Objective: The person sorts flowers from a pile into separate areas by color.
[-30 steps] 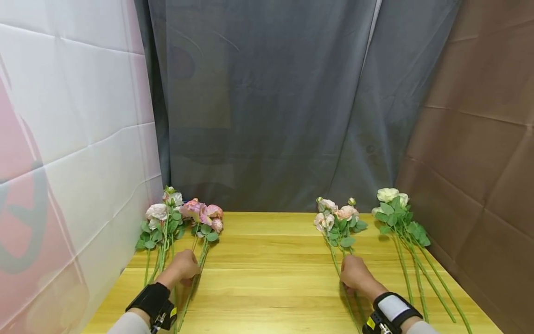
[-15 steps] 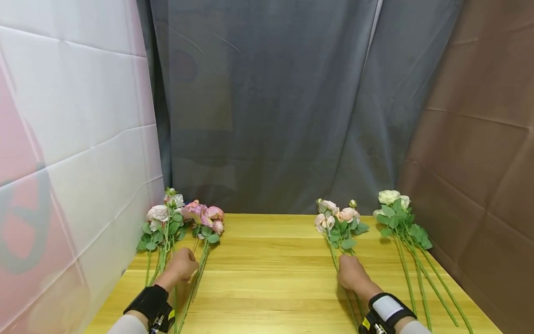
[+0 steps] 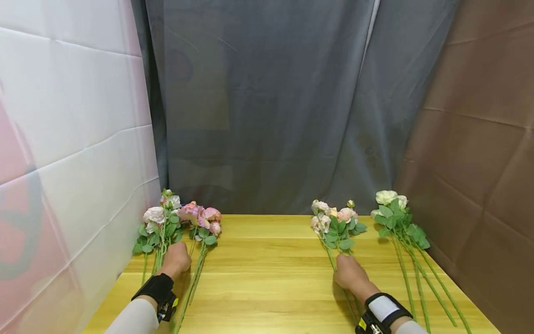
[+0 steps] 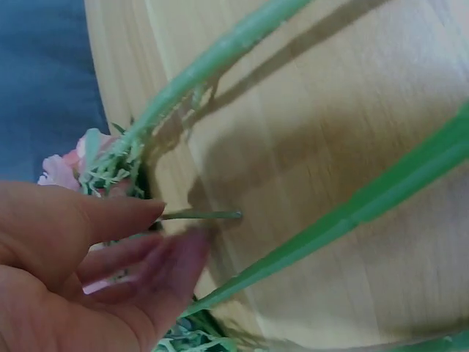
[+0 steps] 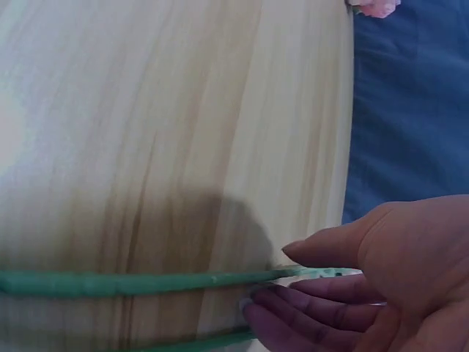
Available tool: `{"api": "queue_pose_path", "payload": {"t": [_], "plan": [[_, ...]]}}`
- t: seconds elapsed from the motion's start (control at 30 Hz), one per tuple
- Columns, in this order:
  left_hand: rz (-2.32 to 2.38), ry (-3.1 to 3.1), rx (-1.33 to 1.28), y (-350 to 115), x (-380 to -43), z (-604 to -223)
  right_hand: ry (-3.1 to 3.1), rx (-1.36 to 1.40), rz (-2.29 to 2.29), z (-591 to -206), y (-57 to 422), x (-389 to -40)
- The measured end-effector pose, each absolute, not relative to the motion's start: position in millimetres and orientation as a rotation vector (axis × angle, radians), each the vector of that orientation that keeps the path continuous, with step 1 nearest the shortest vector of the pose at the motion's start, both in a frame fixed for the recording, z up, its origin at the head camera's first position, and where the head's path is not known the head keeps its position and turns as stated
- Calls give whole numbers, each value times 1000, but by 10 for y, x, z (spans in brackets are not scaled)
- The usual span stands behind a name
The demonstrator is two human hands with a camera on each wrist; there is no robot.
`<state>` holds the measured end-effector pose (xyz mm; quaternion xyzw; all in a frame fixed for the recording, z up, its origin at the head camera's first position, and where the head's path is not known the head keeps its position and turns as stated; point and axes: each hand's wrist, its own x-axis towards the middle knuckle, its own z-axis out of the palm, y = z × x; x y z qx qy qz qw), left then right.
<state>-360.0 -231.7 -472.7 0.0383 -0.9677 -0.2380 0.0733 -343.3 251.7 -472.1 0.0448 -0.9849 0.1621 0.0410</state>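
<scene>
My left hand (image 3: 177, 258) is between a bunch of white and pale pink flowers (image 3: 155, 215) and a pink flower bunch (image 3: 200, 215). In the left wrist view its thumb and fingers stand apart near the end of a thin stem (image 4: 205, 215); contact with that stem is unclear. My right hand (image 3: 349, 272) is over the stems of a pale peach flower bunch (image 3: 344, 215). A green stem (image 5: 146, 283) runs between its thumb and lightly bent fingers in the right wrist view, with a gap below the thumb.
Cream white roses (image 3: 386, 198) with long stems lie at the far right of the wooden table (image 3: 263, 269). A grey curtain (image 3: 258, 116) hangs behind, a white printed cloth (image 3: 92, 116) at left, a brown cloth (image 3: 479, 139) at right.
My left hand has drawn a little left and away from me, off the pink bunch's stems. My right hand has shifted slightly left, and the pale peach flowers have moved slightly.
</scene>
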Motion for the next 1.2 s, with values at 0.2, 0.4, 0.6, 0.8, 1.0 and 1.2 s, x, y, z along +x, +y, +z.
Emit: {"api": "queue_pose_path", "payload": {"t": [0.2,0.4,0.6,0.8,1.0,1.2], "plan": [[-743,-2842,32,-2331,-3585,-4730,-3057,92,486,-4639,2541,-3379],[-930,-2703,-60,-2313,-3495,-4544,-3006,135,480,-4505,2474,-3379],[-1152,-2601,-106,-1907,-3482,-4300,-2927,308,692,-4418,2132,-3381],[-1445,-2482,-235,-1348,-3475,-4236,-2838,579,1241,-4352,1518,-3279],[-1674,-2416,-355,-849,-3419,-4303,-2732,714,1675,-4339,1073,-3188],[-1708,-2383,-375,-610,-3371,-4342,-2646,645,1733,-4356,962,-3165]]}}
